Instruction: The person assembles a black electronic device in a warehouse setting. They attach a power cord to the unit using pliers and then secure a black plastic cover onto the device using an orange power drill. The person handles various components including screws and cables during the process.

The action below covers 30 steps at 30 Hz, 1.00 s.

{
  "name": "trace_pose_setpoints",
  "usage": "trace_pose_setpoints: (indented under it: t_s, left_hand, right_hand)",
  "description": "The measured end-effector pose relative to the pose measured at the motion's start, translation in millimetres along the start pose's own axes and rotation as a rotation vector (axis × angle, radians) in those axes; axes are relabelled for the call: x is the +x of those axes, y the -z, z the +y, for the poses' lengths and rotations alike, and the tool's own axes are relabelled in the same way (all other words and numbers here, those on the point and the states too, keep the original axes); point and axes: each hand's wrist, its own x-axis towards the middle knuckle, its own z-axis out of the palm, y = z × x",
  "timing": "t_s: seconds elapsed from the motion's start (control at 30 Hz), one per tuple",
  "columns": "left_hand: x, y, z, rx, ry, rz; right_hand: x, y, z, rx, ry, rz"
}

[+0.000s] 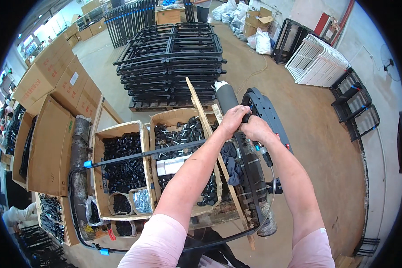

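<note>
My left hand (233, 119) and my right hand (257, 130) are close together at the upper corner of a black tubular frame (174, 149). The fingers of my left hand are closed round a small black piece (245, 118), whose kind I cannot make out. My right hand is closed just beside it, and its fingers hide what they grip. The frame lies across the bench and boxes, with blue bands at its left corners. Below my right hand is a black and silver air tool (266, 157) with a clear hose. Curved black metal parts (266, 106) lie just beyond my hands.
One cardboard box (121, 129) holds black plastic parts, small cups and silver pins; another (165, 117) holds black-headed bolts. A wooden strip (231, 183) slants between the boxes and my hands. Stacked black frames (169, 58) stand ahead, white racks (318, 60) at right, tall cartons (58, 76) at left.
</note>
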Motion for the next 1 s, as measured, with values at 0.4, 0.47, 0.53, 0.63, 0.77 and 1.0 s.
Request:
trace_pose_setpoints:
  t_s: [0.4, 0.47, 0.53, 0.63, 0.77, 1.0]
  left_hand:
    - [-2.6, 2.2, -7.4, -0.083, 0.022, 0.033]
    - [-2.4, 0.8, -5.7, -0.091, 0.013, 0.026]
    - [-2.6, -3.9, -4.3, -0.095, 0.02, 0.031]
    - [-1.2, -5.0, 0.0, -0.101, 0.026, 0.024]
    - [5.0, -11.2, 10.8, -0.059, -0.105, -0.008]
    - [-80.0, 47.5, 61.5, -0.007, -0.183, 0.072]
  right_hand:
    - [21.2, -10.0, 3.6, 0.281, -0.062, -0.133]
    - [27.3, -11.7, 8.8, 0.292, -0.061, -0.143]
    - [31.0, -11.1, 15.5, 0.304, -0.064, -0.145]
    - [24.3, -4.8, 10.2, 0.331, -0.062, -0.142]
    - [21.6, -1.2, 5.2, 0.289, 0.034, -0.078]
    - [-63.0, -1.9, -93.2, 0.168, 0.072, -0.114]
